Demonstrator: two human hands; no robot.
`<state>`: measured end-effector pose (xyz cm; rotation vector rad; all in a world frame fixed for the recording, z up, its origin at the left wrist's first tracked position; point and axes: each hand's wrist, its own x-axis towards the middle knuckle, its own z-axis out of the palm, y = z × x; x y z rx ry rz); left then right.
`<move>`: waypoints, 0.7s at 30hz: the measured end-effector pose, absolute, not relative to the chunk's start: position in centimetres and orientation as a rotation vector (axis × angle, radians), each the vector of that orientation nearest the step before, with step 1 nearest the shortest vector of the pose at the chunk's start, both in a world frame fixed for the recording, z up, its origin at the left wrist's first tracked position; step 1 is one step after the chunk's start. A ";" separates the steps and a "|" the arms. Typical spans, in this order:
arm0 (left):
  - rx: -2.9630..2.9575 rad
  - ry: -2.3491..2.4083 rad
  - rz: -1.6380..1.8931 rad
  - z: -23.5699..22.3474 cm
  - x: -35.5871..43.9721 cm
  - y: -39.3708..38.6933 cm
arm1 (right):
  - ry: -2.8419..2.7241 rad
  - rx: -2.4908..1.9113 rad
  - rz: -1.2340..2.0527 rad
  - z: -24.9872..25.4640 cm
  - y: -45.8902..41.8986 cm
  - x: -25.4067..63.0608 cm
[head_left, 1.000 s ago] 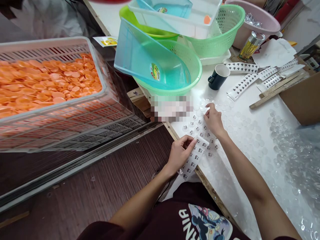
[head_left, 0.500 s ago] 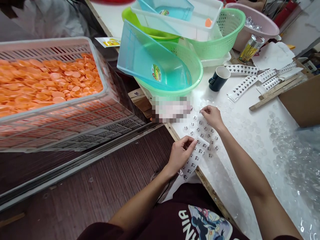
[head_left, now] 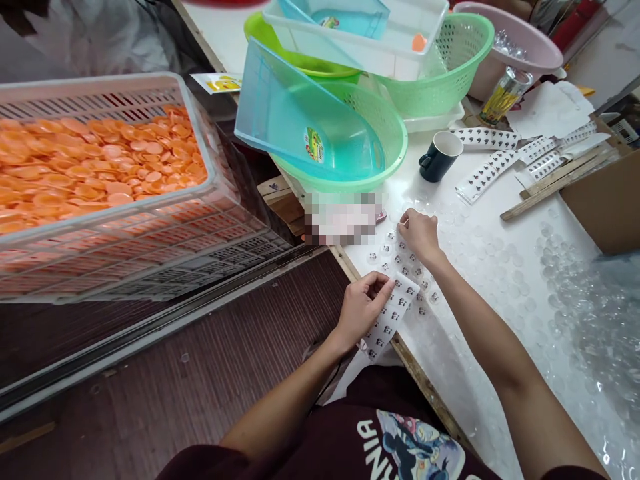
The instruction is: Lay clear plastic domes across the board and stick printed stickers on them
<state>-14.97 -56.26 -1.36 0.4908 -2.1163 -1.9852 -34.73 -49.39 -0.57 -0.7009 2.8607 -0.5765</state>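
Observation:
My left hand (head_left: 361, 308) grips a white sticker sheet (head_left: 388, 320) printed with small black-and-white figures, held over the near edge of the white table (head_left: 500, 280). My right hand (head_left: 420, 235) rests further out on the table with its fingers curled and pinched together over a clear round dome. Around it lie several clear domes with stickers on them (head_left: 400, 260). What the fingertips pinch is too small to make out.
A grey crate of orange discs (head_left: 95, 160) stands at left. Green baskets (head_left: 360, 127) hold a blue tub (head_left: 305, 120). A dark mug (head_left: 440, 155), more sticker strips (head_left: 487, 170), wooden sticks (head_left: 555, 183), a cardboard box (head_left: 607, 200) and a heap of clear domes (head_left: 590, 300) are on the table.
My right hand drew slightly left and nearer, from the far row of domes to the stickered ones. My left hand and the sheet stayed put.

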 end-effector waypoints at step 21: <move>0.535 -1.901 -2.163 -0.9 -15.7 -56.3 | 2.238 -0.664 -1.276 3.5 -40.9 -24.5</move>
